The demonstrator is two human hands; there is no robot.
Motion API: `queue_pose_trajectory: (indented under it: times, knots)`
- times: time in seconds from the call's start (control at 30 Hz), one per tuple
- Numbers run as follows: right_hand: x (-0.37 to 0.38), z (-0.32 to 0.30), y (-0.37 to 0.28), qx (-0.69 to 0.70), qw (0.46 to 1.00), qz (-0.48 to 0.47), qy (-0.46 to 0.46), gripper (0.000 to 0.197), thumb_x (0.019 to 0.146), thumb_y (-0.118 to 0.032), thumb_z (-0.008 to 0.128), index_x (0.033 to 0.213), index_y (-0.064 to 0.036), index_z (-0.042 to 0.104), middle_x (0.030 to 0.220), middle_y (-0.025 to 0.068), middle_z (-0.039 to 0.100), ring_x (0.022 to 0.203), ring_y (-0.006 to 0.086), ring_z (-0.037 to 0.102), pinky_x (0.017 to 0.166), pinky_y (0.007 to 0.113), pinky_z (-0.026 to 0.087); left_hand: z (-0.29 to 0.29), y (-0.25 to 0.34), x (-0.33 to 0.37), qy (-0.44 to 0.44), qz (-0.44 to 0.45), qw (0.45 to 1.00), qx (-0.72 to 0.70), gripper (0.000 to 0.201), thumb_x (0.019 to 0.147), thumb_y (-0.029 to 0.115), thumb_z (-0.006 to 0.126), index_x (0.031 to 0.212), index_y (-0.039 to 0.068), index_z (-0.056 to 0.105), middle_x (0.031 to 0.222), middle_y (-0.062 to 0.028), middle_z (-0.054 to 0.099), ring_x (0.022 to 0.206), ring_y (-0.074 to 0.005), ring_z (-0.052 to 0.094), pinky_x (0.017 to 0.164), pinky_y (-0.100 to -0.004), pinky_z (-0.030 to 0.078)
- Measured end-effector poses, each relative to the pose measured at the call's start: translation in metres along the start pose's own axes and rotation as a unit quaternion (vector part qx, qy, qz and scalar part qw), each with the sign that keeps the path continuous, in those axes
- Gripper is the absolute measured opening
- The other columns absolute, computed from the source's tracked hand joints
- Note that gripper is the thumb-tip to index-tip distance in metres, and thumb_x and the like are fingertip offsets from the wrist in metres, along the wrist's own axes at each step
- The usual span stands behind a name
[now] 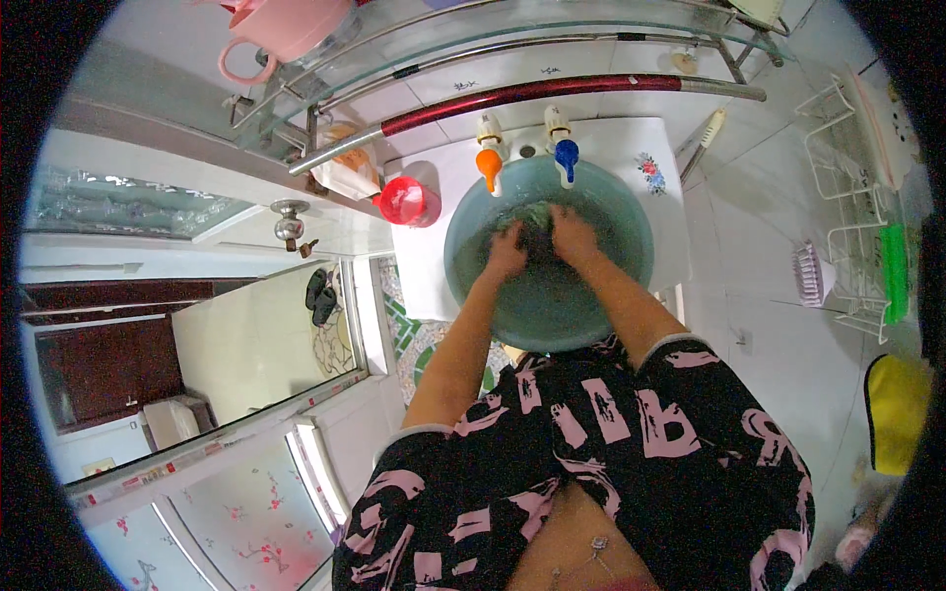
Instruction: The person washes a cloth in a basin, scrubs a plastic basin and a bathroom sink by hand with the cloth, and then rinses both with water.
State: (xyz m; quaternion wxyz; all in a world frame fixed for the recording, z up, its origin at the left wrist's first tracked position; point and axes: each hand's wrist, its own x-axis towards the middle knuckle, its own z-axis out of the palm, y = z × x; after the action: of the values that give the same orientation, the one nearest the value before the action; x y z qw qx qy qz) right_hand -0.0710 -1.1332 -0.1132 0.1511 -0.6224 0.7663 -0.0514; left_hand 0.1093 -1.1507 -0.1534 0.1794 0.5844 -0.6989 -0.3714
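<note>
Both my hands are down in a round teal basin (468, 286) of water set on the white sink. My left hand (507, 250) is closed at the left edge of a dark, wet, bunched cloth (537, 234). Across from it, my right hand (573, 234) grips the same cloth from the right side. Water and blur hide the cloth's exact shape and some fingertips. Just beyond the basin's far rim are two taps, one with an orange handle (489, 163) and one with a blue handle (565, 158).
A red cup (402, 201) stands on the sink's left corner (419, 266). Above the taps runs a red and silver rail (532, 94), below a glass shelf with a pink mug (286, 34). A white wire rack (852, 246) and purple brush (810, 274) hang at right. A door knob (289, 225) projects at left.
</note>
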Motion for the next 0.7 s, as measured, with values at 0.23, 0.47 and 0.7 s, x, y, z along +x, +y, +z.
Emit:
queue_pose_trajectory:
  times: [0.23,0.47,0.7]
  knots:
    - [-0.004,-0.014,0.002,0.06,0.992,0.005,-0.111,0.038,0.075,-0.016,0.054,0.11,-0.0034,0.045,0.109,0.0189,0.049,0.09,0.033,0.054,0.073,0.041,0.045,0.015,0.02,-0.001,-0.127,-0.143,0.976,0.102,0.049,0.077,0.041,0.04,0.113,0.008,0.044,0.109,-0.0179,0.047,0.101,-0.0346,0.045,0.084,-0.0442,0.039]
    - [-0.046,-0.034,-0.056,0.406,0.913,-0.018,0.041,0.039,0.073,-0.028,0.059,0.102,-0.0037,0.048,0.092,0.0194,0.057,0.086,0.0339,0.055,0.074,0.039,0.043,-0.004,0.057,0.009,-0.204,-0.281,0.622,-0.702,0.069,0.079,0.063,0.028,0.109,0.005,0.048,0.101,-0.0175,0.054,0.093,-0.0332,0.051,0.08,-0.046,0.04]
    - [-0.09,-0.099,-0.096,0.28,0.938,-0.191,0.069,0.035,0.076,-0.036,0.051,0.094,-0.0065,0.049,0.074,0.0174,0.058,0.065,0.0381,0.056,0.06,0.049,0.043,0.001,0.061,-0.006,-0.323,-0.138,0.447,-0.823,0.056,0.083,0.052,0.034,0.107,0.003,0.048,0.1,-0.0179,0.054,0.086,-0.0334,0.053,0.077,-0.0437,0.043]
